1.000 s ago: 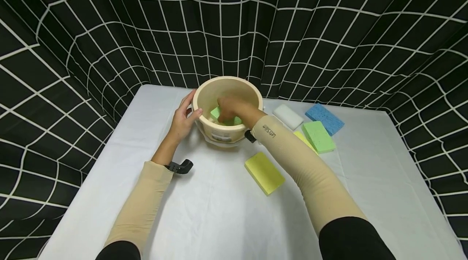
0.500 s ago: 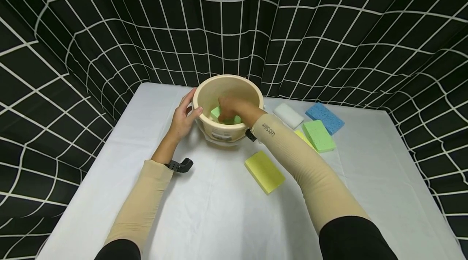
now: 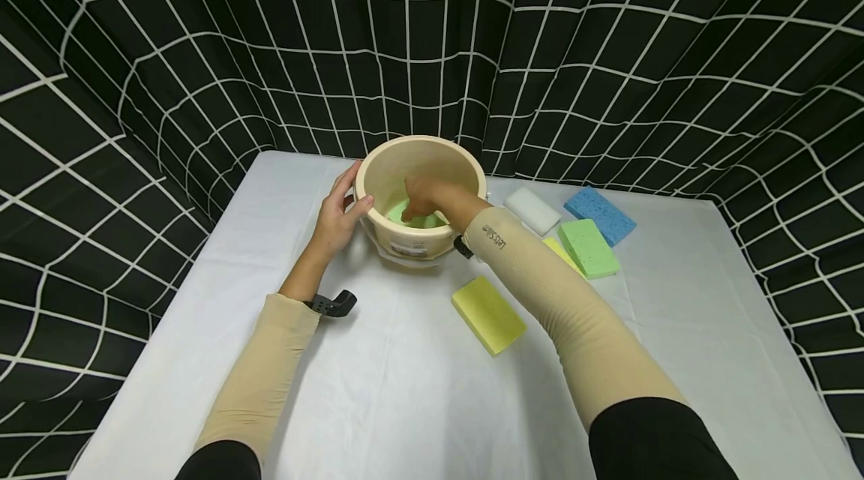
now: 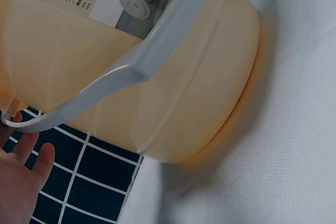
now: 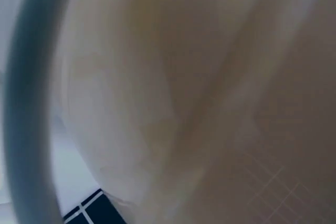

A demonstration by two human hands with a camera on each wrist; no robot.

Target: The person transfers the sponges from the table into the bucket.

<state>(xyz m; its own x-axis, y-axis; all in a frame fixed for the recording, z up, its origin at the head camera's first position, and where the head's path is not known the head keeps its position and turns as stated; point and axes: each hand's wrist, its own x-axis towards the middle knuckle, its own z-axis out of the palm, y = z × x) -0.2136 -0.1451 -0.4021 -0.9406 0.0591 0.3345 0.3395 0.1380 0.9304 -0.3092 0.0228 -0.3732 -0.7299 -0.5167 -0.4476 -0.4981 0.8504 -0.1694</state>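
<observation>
A cream plastic bucket [image 3: 421, 156] stands on the white-covered table in the head view. At its left side my left hand [image 3: 335, 216] grips the rim, thumb over the edge and fingers along the outside. Inside, my right hand [image 3: 432, 197] holds a green sponge [image 3: 398, 211] low near the bottom; its fingertips are partly hidden. The left wrist view has the bucket's labelled side, its pale handle [image 4: 126, 72] and part of my left hand [image 4: 21, 182]. In the right wrist view the bucket wall [image 5: 115, 114] is blurred, and the hand is out of sight.
A yellow sponge [image 3: 489, 315] lies in front of the bucket. To the right are a white sponge [image 3: 532, 211], a blue sponge [image 3: 601, 215], a second green sponge [image 3: 589, 248] and another yellow sponge [image 3: 562, 255] partly behind the right arm. A black gridded curtain [image 3: 432, 37] surrounds the table.
Within the bucket the green sponge looks slightly lower and flatter under my right hand. My left hand keeps its hold on the rim, and the loose sponges stay put.
</observation>
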